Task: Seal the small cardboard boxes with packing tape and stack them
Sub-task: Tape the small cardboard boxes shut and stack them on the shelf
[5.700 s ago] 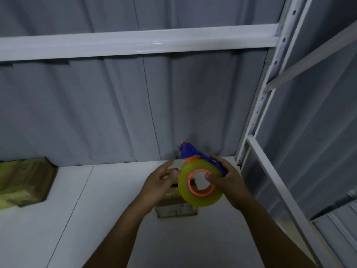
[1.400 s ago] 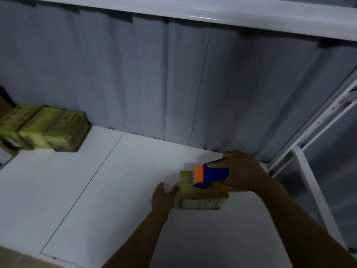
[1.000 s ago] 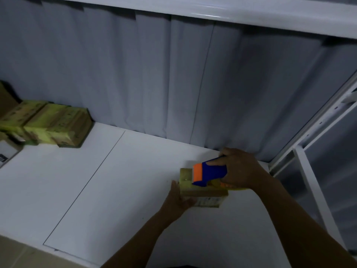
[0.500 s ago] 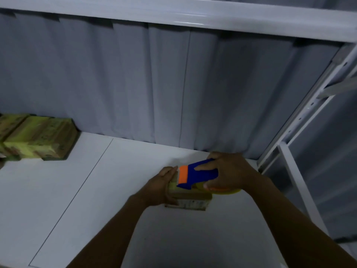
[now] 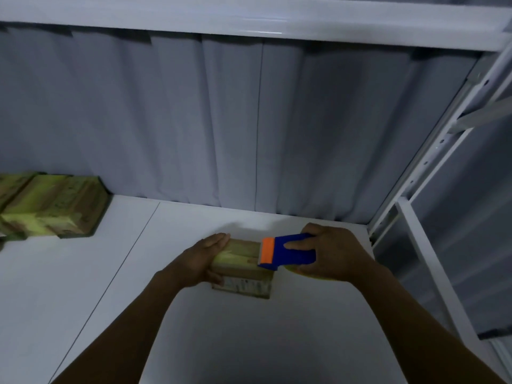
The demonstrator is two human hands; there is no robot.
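My L hand [image 5: 206,254], fingers straight, braces the box [image 5: 241,261] near the surface [image 5: 249,342] back edge; R hand [image 5: 332,256] grips the tape dispenser [image 5: 288,252] on top. I judge sealing underway, stacking not yet done.

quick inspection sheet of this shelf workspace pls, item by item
surface: white shelf board, seam line at left
job's things: small cardboard box mid-shelf; tape dispenser at its top right edge; group of boxes far left
clutter: nothing seen
grippers: left hand pressed flat on the box's left end; right hand grips the tape dispenser
cables: nothing seen
surroundings: grey curtain behind; white rack frame at right
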